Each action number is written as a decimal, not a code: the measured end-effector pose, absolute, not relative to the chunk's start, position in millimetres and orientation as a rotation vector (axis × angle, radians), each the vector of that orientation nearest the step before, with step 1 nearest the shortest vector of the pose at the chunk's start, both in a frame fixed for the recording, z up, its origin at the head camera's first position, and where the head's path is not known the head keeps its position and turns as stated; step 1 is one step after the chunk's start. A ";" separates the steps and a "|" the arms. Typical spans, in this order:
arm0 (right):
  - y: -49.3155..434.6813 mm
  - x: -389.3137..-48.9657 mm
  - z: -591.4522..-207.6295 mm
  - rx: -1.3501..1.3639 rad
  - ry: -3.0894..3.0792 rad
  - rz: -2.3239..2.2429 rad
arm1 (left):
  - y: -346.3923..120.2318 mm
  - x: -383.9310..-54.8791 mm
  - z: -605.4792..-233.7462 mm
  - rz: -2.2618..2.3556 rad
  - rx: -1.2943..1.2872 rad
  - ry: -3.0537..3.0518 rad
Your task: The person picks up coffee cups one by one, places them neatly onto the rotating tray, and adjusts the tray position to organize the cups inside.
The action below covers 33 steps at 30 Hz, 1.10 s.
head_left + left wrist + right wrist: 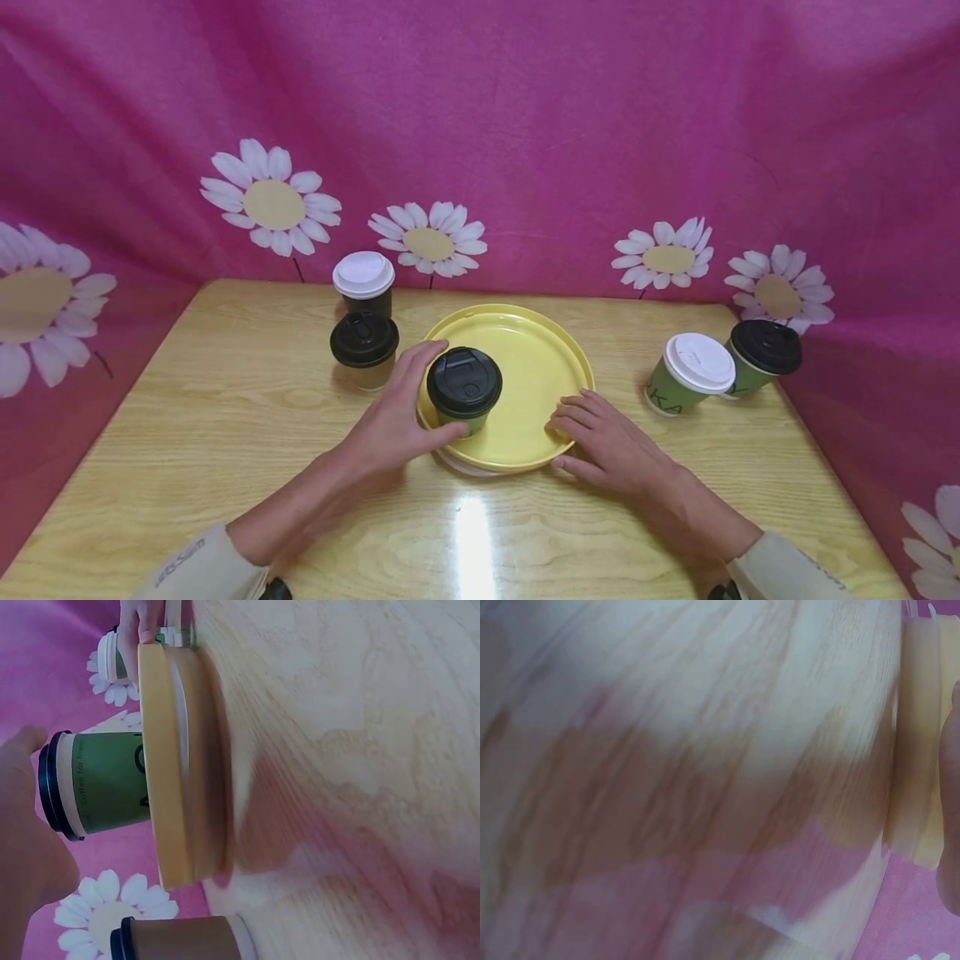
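A green paper cup [468,423] with a black lid stands upright on the left part of a round yellow tray [536,367]. Around this cup my left hand [393,417] is spread, fingers behind and thumb in front. In the left wrist view, thumb and palm are level with the lid, with a gap beside the cup [109,780]. My right hand [607,442] grips the tray's right rim, fingertips curled over the inside and thumb low outside. A pale layer shows under the tray [166,795] in the left wrist view.
Left of the tray stand a brown cup [371,375] with a black lid and, behind it, a dark cup [371,304] with a white lid. At the right are two green cups, one white-lidded [678,383], one black-lidded [750,371]. A flowered pink cloth [525,150] hangs behind the table.
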State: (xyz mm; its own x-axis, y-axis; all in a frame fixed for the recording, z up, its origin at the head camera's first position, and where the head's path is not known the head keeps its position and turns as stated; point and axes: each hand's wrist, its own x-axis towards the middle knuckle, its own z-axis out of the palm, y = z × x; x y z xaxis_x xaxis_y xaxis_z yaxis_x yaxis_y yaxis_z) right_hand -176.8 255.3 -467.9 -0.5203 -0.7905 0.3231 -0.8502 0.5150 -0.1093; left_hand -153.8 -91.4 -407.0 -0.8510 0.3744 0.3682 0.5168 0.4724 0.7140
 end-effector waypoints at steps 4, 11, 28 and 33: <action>255.5 -177.3 -468.3 1.398 -2.514 0.368 | -89.2 -153.8 -402.3 -1.168 -0.854 -2.520; 255.8 -175.8 -468.5 1.387 -2.533 0.374 | -83.0 -156.1 -397.5 -0.871 -0.981 -2.476; 255.5 -174.7 -467.5 1.370 -2.555 0.371 | -79.9 -158.6 -398.5 -0.554 -1.167 -2.340; 254.7 -173.8 -466.4 1.361 -2.597 0.365 | -79.2 -158.7 -397.6 -0.535 -1.168 -2.343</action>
